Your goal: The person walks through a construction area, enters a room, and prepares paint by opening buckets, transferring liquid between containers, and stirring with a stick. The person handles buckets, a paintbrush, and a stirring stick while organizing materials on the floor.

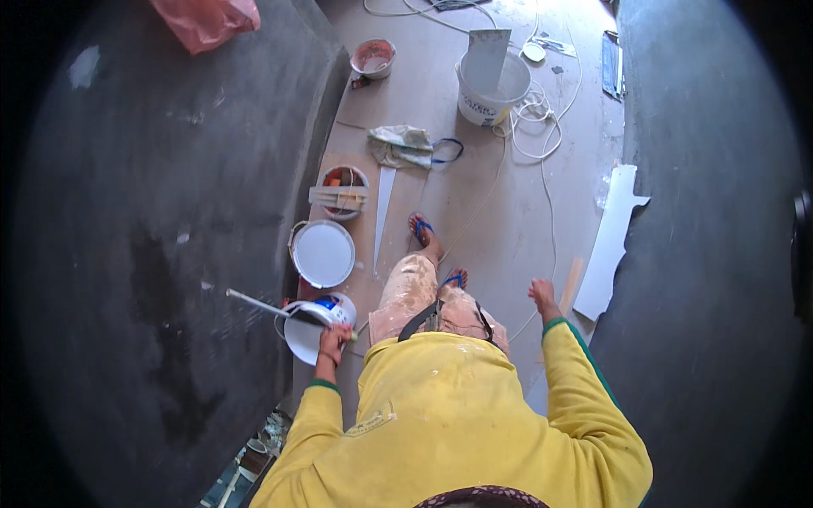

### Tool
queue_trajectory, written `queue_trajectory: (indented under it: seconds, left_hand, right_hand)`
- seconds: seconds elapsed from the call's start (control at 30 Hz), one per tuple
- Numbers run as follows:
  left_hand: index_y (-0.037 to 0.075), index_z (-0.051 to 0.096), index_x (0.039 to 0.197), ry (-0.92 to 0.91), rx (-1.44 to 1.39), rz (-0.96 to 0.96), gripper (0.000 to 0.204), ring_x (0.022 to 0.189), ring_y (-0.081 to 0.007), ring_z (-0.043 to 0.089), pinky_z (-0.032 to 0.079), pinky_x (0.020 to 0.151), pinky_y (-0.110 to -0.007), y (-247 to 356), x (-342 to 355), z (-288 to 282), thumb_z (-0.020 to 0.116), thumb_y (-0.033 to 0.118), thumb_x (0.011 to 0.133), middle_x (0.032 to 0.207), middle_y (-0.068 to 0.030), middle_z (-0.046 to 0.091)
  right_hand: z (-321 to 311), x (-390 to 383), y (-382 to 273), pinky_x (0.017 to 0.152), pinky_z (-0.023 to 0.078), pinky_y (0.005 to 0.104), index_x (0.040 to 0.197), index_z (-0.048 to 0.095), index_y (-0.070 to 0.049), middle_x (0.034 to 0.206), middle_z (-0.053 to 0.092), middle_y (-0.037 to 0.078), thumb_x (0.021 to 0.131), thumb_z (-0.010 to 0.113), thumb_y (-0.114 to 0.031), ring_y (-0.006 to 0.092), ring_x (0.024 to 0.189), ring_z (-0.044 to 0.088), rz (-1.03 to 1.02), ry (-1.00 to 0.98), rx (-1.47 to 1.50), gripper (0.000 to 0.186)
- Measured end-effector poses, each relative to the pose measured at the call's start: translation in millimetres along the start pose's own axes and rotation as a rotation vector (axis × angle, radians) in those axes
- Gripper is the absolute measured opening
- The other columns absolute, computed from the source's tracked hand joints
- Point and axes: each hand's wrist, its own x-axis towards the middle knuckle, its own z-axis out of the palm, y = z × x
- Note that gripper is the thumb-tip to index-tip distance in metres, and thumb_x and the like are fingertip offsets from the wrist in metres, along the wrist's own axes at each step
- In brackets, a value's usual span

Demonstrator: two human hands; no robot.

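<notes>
My left hand [334,340] is closed around a trowel-like tool [258,302] with a long, pale, straight part that reaches out to the left. It is held over a white bucket [303,340] with a blue label, which the tool and hand partly cover. My right hand [543,295] hangs in the air at the right with loosely curled fingers, and no object shows in it. Just behind the white bucket stands another bucket [323,254] with a pale, flat top surface. Both forearms are in yellow sleeves with green cuffs.
Farther along are a small bucket of tools [342,209], a cloth [400,146], a reddish-stained bucket [373,57] and a large white bucket [500,91] holding a flat sheet. A white cable [555,140] loops over the floor. A torn white board [606,245] leans near the right wall.
</notes>
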Motion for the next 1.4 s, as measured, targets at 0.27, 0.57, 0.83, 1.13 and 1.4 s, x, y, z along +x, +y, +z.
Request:
queue_trajectory:
  seconds: [0.27, 0.57, 0.83, 1.13, 1.4]
  left_hand:
    - [0.001, 0.056, 0.077, 0.087, -0.080, -0.230, 0.022, 0.057, -0.0154, 0.054, 0.044, 0.052, -0.026, -3, 46, 58, 0.055, 0.000, 0.055, 0.068, -0.0103, 0.060]
    - [0.003, 0.061, 0.075, -0.012, 0.526, 0.075, 0.013, 0.061, -0.0111, 0.054, 0.043, 0.052, -0.024, 193, 106, 233, 0.057, -0.001, 0.063, 0.071, -0.0035, 0.059]
    - [0.004, 0.054, 0.088, 0.735, 0.417, -0.337, 0.010, 0.065, -0.0163, 0.058, 0.048, 0.061, -0.031, 54, -48, 251, 0.051, 0.006, 0.079, 0.065, -0.0060, 0.055]
    - [0.003, 0.058, 0.085, 0.495, 0.469, -0.688, 0.011, 0.063, -0.0150, 0.057, 0.047, 0.058, -0.031, 39, -91, 458, 0.054, 0.011, 0.080, 0.065, -0.0059, 0.056]
    - [0.002, 0.061, 0.083, 0.551, 0.232, -0.770, 0.015, 0.061, -0.0139, 0.057, 0.045, 0.055, -0.031, 30, -112, 531, 0.057, 0.016, 0.081, 0.065, -0.0058, 0.057]
  right_hand:
    - [-32, 10, -70, 0.056, 0.044, 0.0272, 0.107, 0.057, -0.004, 0.083, 0.062, 0.005, 0.088, 0.053, -0.025, 0.0129, 0.069, 0.059, -0.037, -0.127, -0.085, 0.028]
    - [-2, 127, -325, 0.066, 0.043, 0.0278, 0.111, 0.055, -0.011, 0.091, 0.064, 0.001, 0.087, 0.055, -0.033, 0.0119, 0.076, 0.060, -0.111, -0.158, 0.169, 0.032]
    - [75, 344, -498, 0.091, 0.031, 0.0451, 0.125, 0.047, -0.014, 0.113, 0.058, 0.005, 0.083, 0.057, -0.048, 0.0182, 0.097, 0.056, 0.209, -0.130, 0.507, 0.055]
    - [154, 474, -508, 0.073, 0.053, 0.0500, 0.114, 0.044, -0.003, 0.108, 0.053, 0.015, 0.082, 0.057, -0.009, 0.0340, 0.093, 0.058, 0.235, -0.130, 0.864, 0.035]
    - [142, 466, -572, 0.064, 0.058, 0.0533, 0.104, 0.040, 0.011, 0.101, 0.052, 0.025, 0.075, 0.049, 0.008, 0.0442, 0.084, 0.060, 0.168, -0.164, 0.724, 0.030]
